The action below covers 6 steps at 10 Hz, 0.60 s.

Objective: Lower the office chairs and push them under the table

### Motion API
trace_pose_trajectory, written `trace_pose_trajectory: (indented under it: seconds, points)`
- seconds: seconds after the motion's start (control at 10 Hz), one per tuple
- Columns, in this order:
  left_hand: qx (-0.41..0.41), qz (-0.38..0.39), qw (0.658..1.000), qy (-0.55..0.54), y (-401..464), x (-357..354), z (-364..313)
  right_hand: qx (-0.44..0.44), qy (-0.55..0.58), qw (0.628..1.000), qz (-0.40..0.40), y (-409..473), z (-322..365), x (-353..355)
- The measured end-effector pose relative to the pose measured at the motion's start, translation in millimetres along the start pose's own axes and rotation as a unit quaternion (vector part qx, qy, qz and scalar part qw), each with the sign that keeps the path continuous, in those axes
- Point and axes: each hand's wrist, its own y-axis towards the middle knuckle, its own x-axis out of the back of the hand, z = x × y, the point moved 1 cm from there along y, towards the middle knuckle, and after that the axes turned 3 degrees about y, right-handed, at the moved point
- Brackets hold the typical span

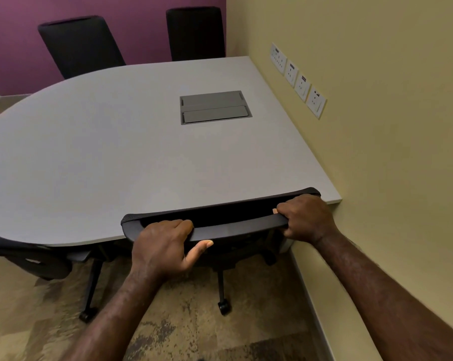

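Note:
A black office chair (236, 225) stands right in front of me, its backrest top against the near edge of the grey table (116, 152). My left hand (165, 246) grips the left part of the backrest's top rail, thumb underneath. My right hand (303, 217) grips the rail's right end. The seat is hidden under the table; a base leg and caster (224, 307) show on the carpet. A second black chair (30, 256) sits at the left, partly under the table edge.
Two more black chairs (82, 45) (195, 32) stand at the table's far side before a purple wall. A grey cable hatch (213, 106) lies in the tabletop. The beige wall (376, 126) with sockets (298, 79) runs close along the right.

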Motion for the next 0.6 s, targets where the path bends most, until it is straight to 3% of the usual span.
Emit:
trace_pose_trajectory:
  seconds: [0.1, 0.4, 0.6]
  points:
    - [-0.004, 0.006, 1.000, -0.011, 1, 0, 2, -0.010, 0.003, 1.000, 0.021, 1, 5, 3]
    - [0.001, -0.015, 0.994, -0.106, 11, 8, 11, 0.027, 0.093, 0.986, -0.139, 11, 21, 12]
    - [0.045, -0.043, 0.993, -0.098, 56, 28, 41, 0.001, 0.103, 0.981, -0.165, 73, 37, 39]
